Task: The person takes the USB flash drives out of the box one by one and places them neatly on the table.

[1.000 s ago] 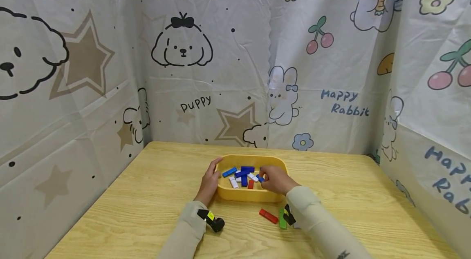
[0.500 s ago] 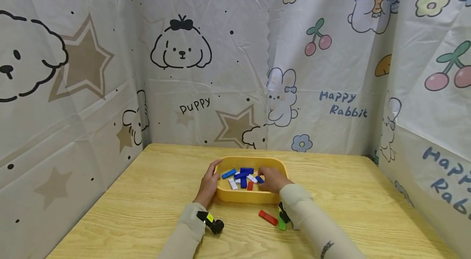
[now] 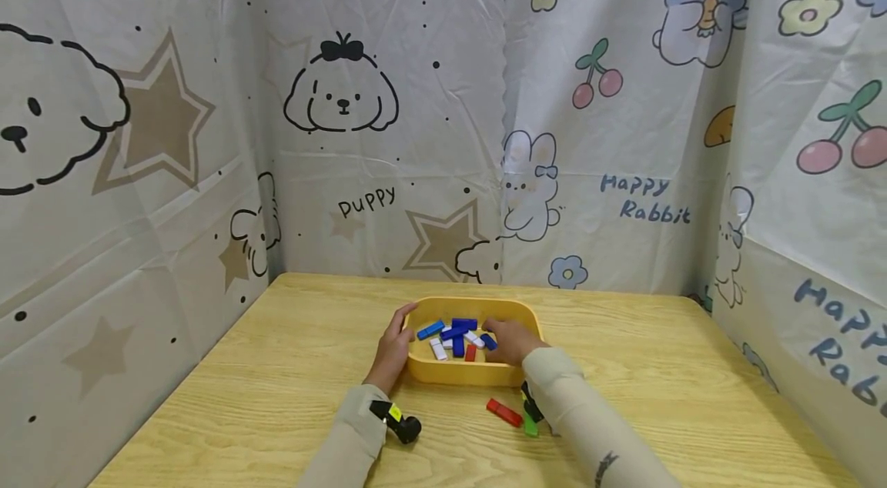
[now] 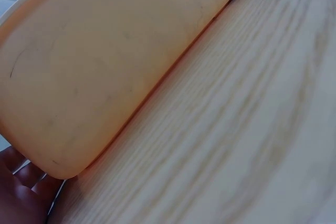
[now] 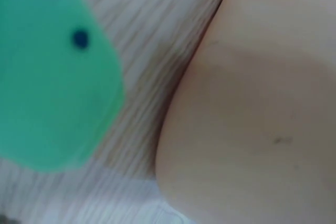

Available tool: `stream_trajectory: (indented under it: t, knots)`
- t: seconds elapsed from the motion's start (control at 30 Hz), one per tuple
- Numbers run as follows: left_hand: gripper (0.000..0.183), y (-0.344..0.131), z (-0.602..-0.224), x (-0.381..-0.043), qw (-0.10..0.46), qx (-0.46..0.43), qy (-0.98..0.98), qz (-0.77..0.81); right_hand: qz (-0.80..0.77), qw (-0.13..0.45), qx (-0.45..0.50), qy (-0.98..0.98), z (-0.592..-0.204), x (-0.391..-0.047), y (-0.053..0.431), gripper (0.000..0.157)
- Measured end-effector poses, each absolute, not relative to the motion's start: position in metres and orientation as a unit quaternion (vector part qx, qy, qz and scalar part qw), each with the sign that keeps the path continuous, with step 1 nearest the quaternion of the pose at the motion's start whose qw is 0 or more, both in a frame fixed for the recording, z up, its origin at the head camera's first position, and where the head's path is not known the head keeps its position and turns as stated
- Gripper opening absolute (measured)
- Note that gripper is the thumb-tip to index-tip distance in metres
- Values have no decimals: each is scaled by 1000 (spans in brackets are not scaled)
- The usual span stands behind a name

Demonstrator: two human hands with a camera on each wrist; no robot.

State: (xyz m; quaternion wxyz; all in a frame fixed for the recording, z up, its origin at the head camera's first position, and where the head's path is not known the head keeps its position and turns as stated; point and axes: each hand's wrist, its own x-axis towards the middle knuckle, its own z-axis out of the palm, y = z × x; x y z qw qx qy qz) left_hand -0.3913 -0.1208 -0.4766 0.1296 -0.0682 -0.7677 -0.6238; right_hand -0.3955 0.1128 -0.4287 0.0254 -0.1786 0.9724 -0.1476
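Observation:
A yellow plastic bin stands on the wooden table. My left hand grips its left end; in the left wrist view, the fingers curl at the bin's corner. Inside lie several small sticks that look like USB flash drives: a light blue one, dark blue ones, white ones and a red one. My right hand reaches into the right side, its fingers bent down beside a dark blue stick. The fingertips are partly hidden, so whether they pinch anything is unclear.
In front of the bin lie a red stick and a green stick, partly covered by the right wrist's camera. A greyish piece shows beside the right sleeve. Printed curtains surround the table's back and sides.
My right hand has shifted slightly left inside the bin, and its forearm now covers more of the green stick. The left hand keeps its grip; the head view has tilted up slightly.

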Motion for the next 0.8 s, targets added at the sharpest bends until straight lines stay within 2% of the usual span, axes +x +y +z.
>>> stream_trajectory:
  t: [0.5,0.8]
  knots:
    - [54,-121,-475,-391,131,-66,-767,-624,-162,24,-194,967,-428,-397,116,29]
    - [54,-121,-475,-390,130,-64,-769,-622,-161,8,-194,968,-431,-396,117,25]
